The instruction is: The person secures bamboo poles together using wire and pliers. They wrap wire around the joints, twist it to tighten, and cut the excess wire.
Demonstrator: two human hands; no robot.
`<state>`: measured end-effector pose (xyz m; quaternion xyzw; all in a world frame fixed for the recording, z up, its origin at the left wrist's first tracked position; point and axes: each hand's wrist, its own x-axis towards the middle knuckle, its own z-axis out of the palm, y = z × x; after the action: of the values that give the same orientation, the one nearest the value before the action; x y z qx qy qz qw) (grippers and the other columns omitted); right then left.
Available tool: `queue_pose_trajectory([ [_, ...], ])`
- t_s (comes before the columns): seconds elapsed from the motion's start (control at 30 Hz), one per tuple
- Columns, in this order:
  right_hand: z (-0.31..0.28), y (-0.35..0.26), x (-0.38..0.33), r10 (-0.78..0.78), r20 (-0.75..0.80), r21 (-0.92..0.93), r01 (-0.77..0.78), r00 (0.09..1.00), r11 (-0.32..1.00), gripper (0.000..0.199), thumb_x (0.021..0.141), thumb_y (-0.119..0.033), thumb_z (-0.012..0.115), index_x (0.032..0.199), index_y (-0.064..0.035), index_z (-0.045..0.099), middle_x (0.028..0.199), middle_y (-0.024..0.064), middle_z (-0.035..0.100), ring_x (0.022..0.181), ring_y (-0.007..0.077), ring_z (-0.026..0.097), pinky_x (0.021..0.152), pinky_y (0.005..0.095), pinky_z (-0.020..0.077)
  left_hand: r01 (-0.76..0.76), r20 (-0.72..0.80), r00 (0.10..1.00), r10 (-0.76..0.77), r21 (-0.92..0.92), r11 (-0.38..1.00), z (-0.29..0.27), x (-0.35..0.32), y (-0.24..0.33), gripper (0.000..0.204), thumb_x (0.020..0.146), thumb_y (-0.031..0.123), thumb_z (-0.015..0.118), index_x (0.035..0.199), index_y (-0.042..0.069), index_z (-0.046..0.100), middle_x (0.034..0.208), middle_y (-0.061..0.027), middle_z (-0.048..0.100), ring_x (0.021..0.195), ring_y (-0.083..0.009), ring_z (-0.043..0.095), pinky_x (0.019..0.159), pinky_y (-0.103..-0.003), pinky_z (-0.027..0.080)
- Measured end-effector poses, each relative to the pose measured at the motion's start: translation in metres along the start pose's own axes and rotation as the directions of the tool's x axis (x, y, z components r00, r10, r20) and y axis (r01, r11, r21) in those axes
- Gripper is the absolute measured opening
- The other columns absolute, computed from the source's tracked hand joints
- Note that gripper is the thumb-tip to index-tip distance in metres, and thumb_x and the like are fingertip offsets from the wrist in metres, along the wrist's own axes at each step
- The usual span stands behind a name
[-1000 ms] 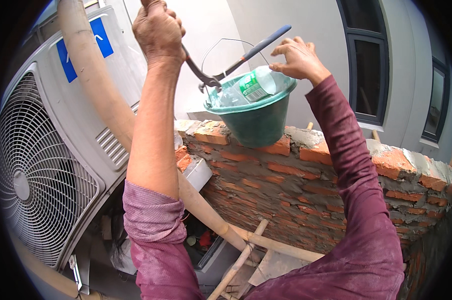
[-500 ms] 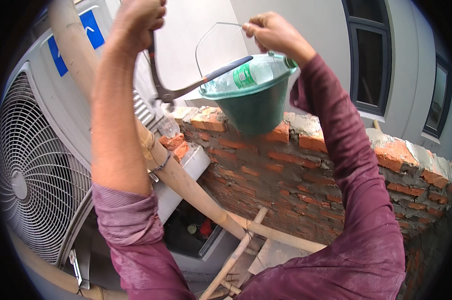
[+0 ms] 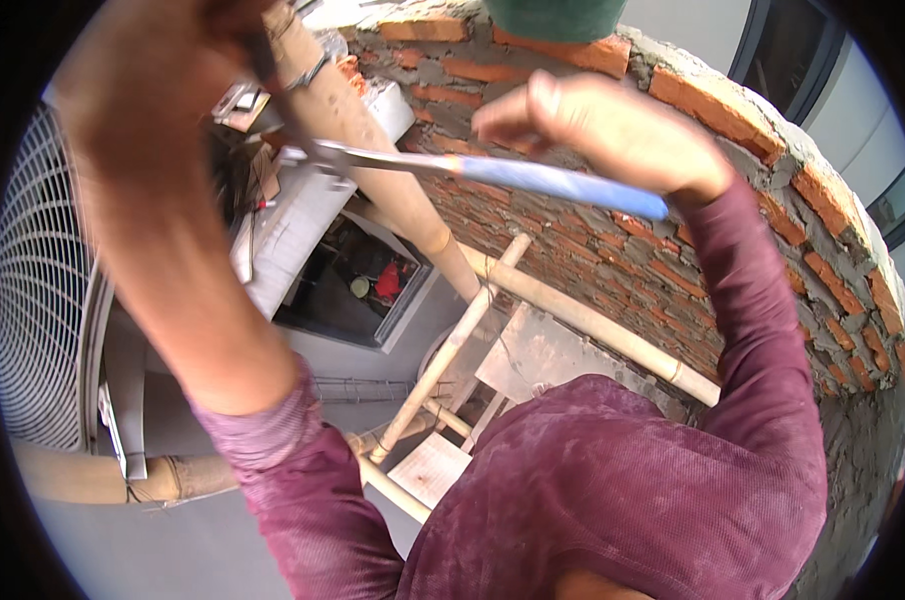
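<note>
Moving away from the green bucket (image 3: pixel 558 15), the right hand (image 3: pixel 613 135) is now floating in front of the brick wall (image 3: pixel 613 255). It is holding nothing and bending loosely; I cannot tell if it is touching the blue handle (image 3: pixel 573 187). Blurry now, the left hand (image 3: pixel 188 55) seems to be squeezing the dark handle (image 3: pixel 273 85) of the long pincers (image 3: pixel 403 161), maybe so the other side can swing. The pincers are hanging in the air, stretching toward the right hand. The bucket seems to be resting on the wall, perhaps for easy reaching. Gray mortar (image 3: pixel 638 65) is bulging between rough bricks. Bamboo poles (image 3: pixel 583 320) are crossing below, beside boards (image 3: pixel 538 355), and a big fan (image 3: pixel 43 290) is standing at the left.
</note>
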<state>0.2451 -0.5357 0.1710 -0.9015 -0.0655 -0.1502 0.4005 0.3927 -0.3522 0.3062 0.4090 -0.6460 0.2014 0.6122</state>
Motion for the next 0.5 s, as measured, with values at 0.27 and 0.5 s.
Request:
queue_pose_trajectory([
  [0.27, 0.233, 0.063, -0.125, -0.23, 0.362, 0.643, -0.421, 0.903, -0.639, 0.092, 0.082, -0.068, 0.033, 0.146, -0.0026, 0.029, 0.137, 0.0292, 0.043, 0.125, 0.0416, 0.047, 0.103, 0.0554, 0.0376, 0.197, 0.334, 0.933, -0.134, -0.164, 0.966, 0.04, -0.227, 0.04, 0.023, 0.083, 0.019, 0.054, 0.064, 0.007, 0.049, 0.056, -0.0067, 0.047, 0.047, -0.0214, 0.048, 0.046, -0.035, 0.037],
  [0.5, 0.287, 0.038, -0.203, 0.036, 0.461, 0.773, -0.381, 0.887, -0.507, 0.088, 0.072, -0.017, 0.054, 0.151, -0.0048, 0.017, 0.146, 0.0288, 0.032, 0.135, 0.037, 0.036, 0.115, 0.0454, 0.0235, 0.324, 0.516, 0.842, -0.155, -0.254, 0.911, 0.083, -0.4, 0.105, 0.03, 0.076, 0.03, 0.058, 0.06, 0.006, 0.051, 0.065, -0.0061, 0.052, 0.065, -0.0224, 0.057, 0.064, -0.037, 0.045],
])
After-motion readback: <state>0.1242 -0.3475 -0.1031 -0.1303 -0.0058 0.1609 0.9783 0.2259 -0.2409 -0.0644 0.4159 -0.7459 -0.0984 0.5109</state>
